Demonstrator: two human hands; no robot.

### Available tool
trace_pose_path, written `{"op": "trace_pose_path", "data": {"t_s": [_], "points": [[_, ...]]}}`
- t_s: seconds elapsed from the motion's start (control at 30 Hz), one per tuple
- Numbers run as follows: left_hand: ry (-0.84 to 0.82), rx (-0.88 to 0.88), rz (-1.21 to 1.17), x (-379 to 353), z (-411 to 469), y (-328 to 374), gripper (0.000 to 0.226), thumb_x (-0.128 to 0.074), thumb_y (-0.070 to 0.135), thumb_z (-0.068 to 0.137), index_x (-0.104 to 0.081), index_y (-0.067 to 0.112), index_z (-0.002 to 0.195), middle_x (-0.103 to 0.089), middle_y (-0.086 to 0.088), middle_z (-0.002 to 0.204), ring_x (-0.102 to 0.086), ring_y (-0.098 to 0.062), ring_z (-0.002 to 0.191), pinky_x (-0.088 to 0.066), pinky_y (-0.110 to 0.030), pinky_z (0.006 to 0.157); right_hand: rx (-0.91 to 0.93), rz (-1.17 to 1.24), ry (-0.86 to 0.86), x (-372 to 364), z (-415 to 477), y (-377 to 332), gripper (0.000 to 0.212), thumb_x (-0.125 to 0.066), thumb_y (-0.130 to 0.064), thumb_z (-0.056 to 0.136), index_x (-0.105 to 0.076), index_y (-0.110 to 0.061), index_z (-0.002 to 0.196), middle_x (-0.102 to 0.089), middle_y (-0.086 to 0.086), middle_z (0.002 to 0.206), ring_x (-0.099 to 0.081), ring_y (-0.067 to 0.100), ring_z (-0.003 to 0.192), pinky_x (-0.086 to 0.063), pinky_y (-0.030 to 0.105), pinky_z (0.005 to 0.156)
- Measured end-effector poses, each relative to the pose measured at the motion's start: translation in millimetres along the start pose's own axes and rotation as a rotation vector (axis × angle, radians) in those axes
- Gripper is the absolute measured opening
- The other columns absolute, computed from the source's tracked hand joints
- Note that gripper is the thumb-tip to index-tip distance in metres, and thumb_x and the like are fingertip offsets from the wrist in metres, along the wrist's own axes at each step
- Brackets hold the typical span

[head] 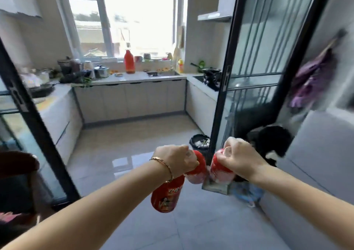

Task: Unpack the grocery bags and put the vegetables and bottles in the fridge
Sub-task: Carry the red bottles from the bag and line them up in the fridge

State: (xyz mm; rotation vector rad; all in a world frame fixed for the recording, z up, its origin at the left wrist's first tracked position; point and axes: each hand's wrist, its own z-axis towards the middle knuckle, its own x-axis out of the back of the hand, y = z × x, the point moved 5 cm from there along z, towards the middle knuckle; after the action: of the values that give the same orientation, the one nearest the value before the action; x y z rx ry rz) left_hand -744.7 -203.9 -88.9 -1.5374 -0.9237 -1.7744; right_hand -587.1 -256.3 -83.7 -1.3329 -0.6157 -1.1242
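My left hand (177, 161) grips two red bottles by their tops: one (166, 196) hangs low under my wrist, the other (197, 170) points right. My right hand (237, 159) is closed on the top of a third red bottle (220, 171). Both hands are held out at waist height over the tiled floor, in front of the kitchen doorway. A grey fridge front (314, 163) fills the right edge of the view, its door closed. No grocery bag or vegetables can be made out clearly.
Black-framed glass sliding doors (226, 89) flank the doorway on both sides. A black bin (200, 142) stands on the floor by the right door. The counter (134, 77) carries pots and a large red jug (129, 61). A dark chair (15, 173) is at the left.
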Motion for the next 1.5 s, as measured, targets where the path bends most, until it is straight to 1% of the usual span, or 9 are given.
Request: {"op": "trace_pose_path", "data": {"t_s": [0.1, 0.27, 0.43, 0.53, 0.67, 0.93, 1.13, 1.37, 1.5], "points": [[-0.012, -0.102, -0.053, -5.4, 76.6, 75.1, 0.026, -0.04, 0.049, 0.09, -0.045, 0.023, 0.09, -0.066, -0.005, 0.102, -0.06, -0.027, 0.093, -0.038, -0.026, 0.069, -0.134, -0.022, 0.07, 50.1, 24.7, 84.0, 0.021, -0.06, -0.03, 0.085, -0.046, -0.014, 0.081, -0.051, 0.006, 0.089, -0.053, 0.025, 0.083, -0.032, 0.024, 0.068], [-0.06, -0.38, -0.068, -4.2, 178.4, 189.8, 0.042, -0.038, 0.05, 0.093, -0.051, 0.014, 0.111, -0.063, -0.005, 0.104, -0.061, -0.026, 0.097, -0.047, -0.032, 0.081, -0.335, -0.148, 0.195, 127.6, 55.3, 195.9, 0.025, -0.059, -0.036, 0.087, -0.044, -0.019, 0.076, -0.053, 0.003, 0.091, -0.053, 0.021, 0.084, -0.036, 0.024, 0.07], [0.011, -0.499, -0.114, 7.8, 272.7, 292.3, 0.029, -0.039, 0.046, 0.091, -0.045, 0.019, 0.081, -0.066, -0.002, 0.101, -0.062, -0.025, 0.096, -0.04, -0.025, 0.072, -0.564, -0.285, 0.34, 197.7, 79.1, 289.3, 0.024, -0.058, -0.035, 0.086, -0.049, -0.014, 0.081, -0.062, 0.006, 0.092, -0.056, 0.024, 0.088, -0.039, 0.026, 0.069], [0.067, -0.593, -0.179, 20.7, 327.7, 348.2, 0.032, -0.039, 0.038, 0.09, -0.042, 0.015, 0.068, -0.066, -0.003, 0.096, -0.062, -0.025, 0.091, -0.042, -0.025, 0.071, -0.67, -0.325, 0.416, 239.2, 93.3, 328.1, 0.026, -0.057, -0.032, 0.086, -0.049, -0.012, 0.072, -0.059, 0.006, 0.084, -0.052, 0.024, 0.079, -0.039, 0.027, 0.063], [0.127, -0.81, -0.149, 48.7, 389.0, 423.6, 0.027, -0.038, 0.034, 0.095, -0.053, 0.017, 0.08, -0.065, -0.005, 0.102, -0.062, -0.027, 0.095, -0.047, -0.028, 0.078, -0.793, -0.386, 0.51, 297.7, 114.1, 372.9, 0.028, -0.055, -0.03, 0.086, -0.054, -0.007, 0.07, -0.064, 0.011, 0.082, -0.059, 0.027, 0.078, -0.044, 0.029, 0.062], [0.305, -1.034, -0.266, 107.1, 483.1, 572.9, 0.036, -0.039, 0.053, 0.09, -0.045, 0.02, 0.076, -0.06, -0.002, 0.087, -0.047, -0.02, 0.073, -0.039, -0.027, 0.066, -0.91, -0.516, 0.709, 412.3, 148.0, 448.7, 0.031, -0.053, -0.024, 0.084, -0.047, -0.008, 0.058, -0.052, 0.005, 0.063, -0.055, 0.026, 0.069, -0.038, 0.027, 0.053], [0.477, -1.088, -0.372, 150.2, 535.9, 674.3, 0.04, -0.039, 0.057, 0.089, -0.044, 0.019, 0.081, -0.047, 0.005, 0.074, -0.046, -0.021, 0.075, -0.036, -0.029, 0.067, -0.888, -0.603, 0.986, 519.6, 159.7, 511.3, 0.036, -0.055, -0.025, 0.083, -0.042, -0.008, 0.053, -0.045, 0.004, 0.055, -0.042, 0.018, 0.053, -0.025, 0.026, 0.044], [0.539, -1.056, -0.382, 178.3, 602.8, 782.1, 0.044, -0.039, 0.061, 0.087, -0.043, 0.02, 0.074, -0.052, 0.003, 0.081, -0.049, -0.021, 0.078, -0.034, -0.029, 0.068, -0.925, -0.657, 1.144, 612.8, 171.9, 619.4, 0.035, -0.055, -0.027, 0.085, -0.04, -0.01, 0.059, -0.056, 0.012, 0.075, -0.059, 0.035, 0.086, -0.034, 0.027, 0.062], [0.524, -1.053, -0.329, 175.2, 637.9, 823.6, 0.043, -0.04, 0.061, 0.088, -0.045, 0.019, 0.079, -0.051, 0.004, 0.083, -0.051, -0.022, 0.081, -0.035, -0.028, 0.07, -0.955, -0.693, 1.126, 628.1, 181.2, 674.8, 0.028, -0.053, -0.022, 0.085, -0.045, -0.007, 0.064, -0.057, 0.014, 0.077, -0.061, 0.038, 0.086, -0.037, 0.028, 0.061]]}}
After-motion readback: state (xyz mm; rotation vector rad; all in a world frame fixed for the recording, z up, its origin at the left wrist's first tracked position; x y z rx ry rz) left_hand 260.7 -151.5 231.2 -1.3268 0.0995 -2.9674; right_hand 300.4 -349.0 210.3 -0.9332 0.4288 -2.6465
